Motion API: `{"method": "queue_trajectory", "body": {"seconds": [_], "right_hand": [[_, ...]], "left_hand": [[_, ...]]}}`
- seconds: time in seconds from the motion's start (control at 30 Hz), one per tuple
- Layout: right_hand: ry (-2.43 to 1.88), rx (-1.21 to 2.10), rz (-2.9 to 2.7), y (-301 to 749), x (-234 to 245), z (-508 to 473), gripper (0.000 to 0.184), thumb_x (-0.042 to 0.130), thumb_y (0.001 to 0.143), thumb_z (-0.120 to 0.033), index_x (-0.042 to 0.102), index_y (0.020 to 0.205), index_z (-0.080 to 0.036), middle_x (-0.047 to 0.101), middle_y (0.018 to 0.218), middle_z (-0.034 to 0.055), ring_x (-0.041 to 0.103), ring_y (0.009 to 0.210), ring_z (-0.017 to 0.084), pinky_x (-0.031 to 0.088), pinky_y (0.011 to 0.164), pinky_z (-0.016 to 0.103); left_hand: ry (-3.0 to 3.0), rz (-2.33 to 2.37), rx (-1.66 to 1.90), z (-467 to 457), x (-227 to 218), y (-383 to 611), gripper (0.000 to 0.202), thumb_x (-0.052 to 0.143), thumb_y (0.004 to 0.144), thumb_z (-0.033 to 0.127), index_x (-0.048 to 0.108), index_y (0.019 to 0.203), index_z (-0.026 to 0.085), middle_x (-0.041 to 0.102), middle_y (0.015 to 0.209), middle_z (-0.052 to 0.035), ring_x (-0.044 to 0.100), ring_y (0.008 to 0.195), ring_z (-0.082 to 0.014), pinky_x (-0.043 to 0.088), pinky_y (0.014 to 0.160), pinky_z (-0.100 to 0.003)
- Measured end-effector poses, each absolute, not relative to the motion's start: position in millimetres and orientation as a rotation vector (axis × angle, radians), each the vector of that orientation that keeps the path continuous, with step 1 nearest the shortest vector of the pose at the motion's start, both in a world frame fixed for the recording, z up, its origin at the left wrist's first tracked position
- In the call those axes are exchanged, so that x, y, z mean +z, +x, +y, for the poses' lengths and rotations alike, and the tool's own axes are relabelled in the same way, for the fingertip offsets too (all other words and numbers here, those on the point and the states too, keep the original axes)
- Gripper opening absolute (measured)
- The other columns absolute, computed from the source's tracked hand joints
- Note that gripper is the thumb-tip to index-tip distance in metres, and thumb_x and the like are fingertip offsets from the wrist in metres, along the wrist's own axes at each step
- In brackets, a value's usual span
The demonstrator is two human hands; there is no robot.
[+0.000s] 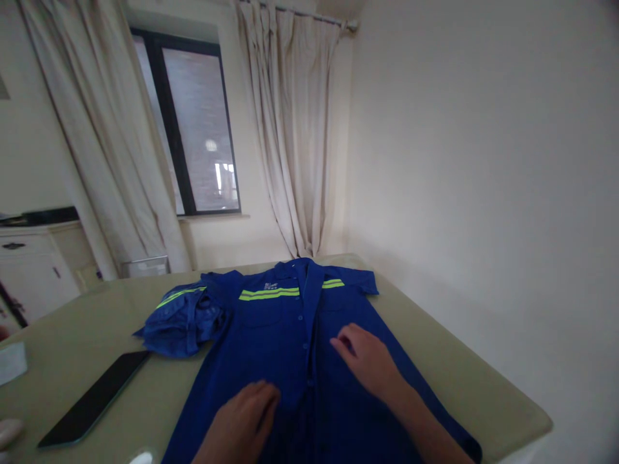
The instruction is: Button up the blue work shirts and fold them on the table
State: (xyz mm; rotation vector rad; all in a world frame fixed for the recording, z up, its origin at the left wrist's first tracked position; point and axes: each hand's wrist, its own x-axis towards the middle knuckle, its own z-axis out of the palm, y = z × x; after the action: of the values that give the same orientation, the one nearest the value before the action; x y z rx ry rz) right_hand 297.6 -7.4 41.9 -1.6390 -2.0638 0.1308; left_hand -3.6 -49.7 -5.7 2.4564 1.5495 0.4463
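A blue short-sleeved work shirt (271, 341) with yellow-green reflective stripes lies spread on the table, collar at the far end and front placket running towards me. Over its lower left front is my left hand (246, 412), fingers loosely bent with a gap to the thumb. My right hand (365, 361) hovers over or rests on the right front panel, thumb a little apart from the curled fingers. No cloth shows pinched in either hand. A bundled blue garment (184, 322) with a similar stripe sits against the shirt's left sleeve.
The table (435, 335) has a greenish cover and a rounded right corner near the wall (483, 161). A flat black slab (94, 399) and a whitish piece (12, 363) lie on the left. Behind are curtains (294, 129), a window (203, 129) and a white cabinet (36, 264).
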Motion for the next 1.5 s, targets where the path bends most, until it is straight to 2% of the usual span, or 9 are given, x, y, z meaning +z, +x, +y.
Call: {"method": "queue_trajectory", "body": {"seconds": [0.07,0.13,0.2,0.33,0.43,0.57,0.77,1.13,1.5], "right_hand": [[-1.769,0.195,-2.167,250,45,22,0.036,0.053,0.097,-0.051,0.071,0.086,-0.022,0.075,0.092,0.0091,0.071,0.085,0.025,0.049,0.073,0.032],[-1.931,0.223,-2.166,220,36,45,0.03,0.063,0.09,-0.046,0.074,0.093,-0.018,0.076,0.099,0.0149,0.072,0.092,0.03,0.049,0.073,0.033],[-1.997,0.213,-2.111,210,18,60,0.028,0.058,0.094,-0.04,0.074,0.098,-0.016,0.076,0.103,0.0174,0.073,0.094,0.03,0.048,0.073,0.033],[-1.848,0.367,-1.949,229,-16,70,0.031,0.052,0.097,-0.037,0.072,0.08,-0.02,0.076,0.086,0.0084,0.071,0.082,0.022,0.042,0.067,0.027],[-1.603,0.64,-1.928,250,-24,74,0.022,0.065,0.087,-0.029,0.065,0.067,-0.018,0.068,0.068,0.0006,0.063,0.069,0.016,0.037,0.061,0.024],[-1.398,0.931,-1.869,262,-21,77,0.015,0.071,0.076,-0.019,0.061,0.066,-0.018,0.056,0.06,-0.0058,0.053,0.061,0.012,0.033,0.056,0.021],[-1.461,0.736,-1.888,249,-17,64,0.011,0.069,0.078,-0.019,0.061,0.07,-0.019,0.058,0.065,-0.0043,0.053,0.063,0.012,0.033,0.059,0.022],[-1.425,0.364,-2.236,246,-10,55,0.009,0.063,0.081,-0.016,0.066,0.075,-0.021,0.063,0.078,-0.0002,0.058,0.072,0.014,0.036,0.066,0.024],[-1.323,0.465,-2.078,246,-11,57,0.007,0.065,0.081,-0.015,0.069,0.079,-0.02,0.062,0.075,-0.0013,0.057,0.067,0.013,0.039,0.064,0.023]], "left_hand": [[2.408,1.628,0.39,-9,11,35,0.032,0.043,0.096,0.018,0.069,0.112,0.028,0.074,0.117,-0.0048,0.07,0.109,-0.0213,0.053,0.093,-0.032],[2.339,1.745,0.34,25,17,61,0.026,0.047,0.094,0.018,0.068,0.107,0.024,0.074,0.111,-0.0074,0.071,0.103,-0.0251,0.053,0.087,-0.035],[2.3,1.8,0.347,45,12,73,0.024,0.045,0.097,0.023,0.066,0.106,0.024,0.074,0.101,-0.0067,0.072,0.094,-0.0261,0.052,0.079,-0.036],[2.403,1.67,0.513,51,-15,73,0.025,0.044,0.098,0.025,0.066,0.111,0.028,0.07,0.106,-0.0035,0.067,0.099,-0.0233,0.047,0.086,-0.036],[2.421,1.531,0.627,48,-28,69,0.022,0.053,0.094,0.025,0.068,0.11,0.03,0.066,0.112,-0.0026,0.061,0.105,-0.0242,0.042,0.09,-0.037],[2.216,1.467,0.622,55,-27,66,0.01,0.061,0.088,0.023,0.068,0.094,0.026,0.067,0.1,-0.0003,0.061,0.096,-0.0213,0.04,0.082,-0.033],[2.165,1.463,0.716,55,-30,65,0.006,0.057,0.09,0.019,0.061,0.09,0.024,0.067,0.091,0.0006,0.06,0.086,-0.0195,0.037,0.077,-0.032],[2.411,1.473,0.785,49,-33,73,0.019,0.046,0.095,0.006,0.058,0.093,0.021,0.064,0.097,-0.0029,0.058,0.092,-0.0213,0.045,0.082,-0.033],[2.417,1.503,0.873,45,-27,73,0.017,0.047,0.096,0.011,0.057,0.093,0.023,0.064,0.095,-0.0024,0.058,0.091,-0.0206,0.045,0.081,-0.032]]}}
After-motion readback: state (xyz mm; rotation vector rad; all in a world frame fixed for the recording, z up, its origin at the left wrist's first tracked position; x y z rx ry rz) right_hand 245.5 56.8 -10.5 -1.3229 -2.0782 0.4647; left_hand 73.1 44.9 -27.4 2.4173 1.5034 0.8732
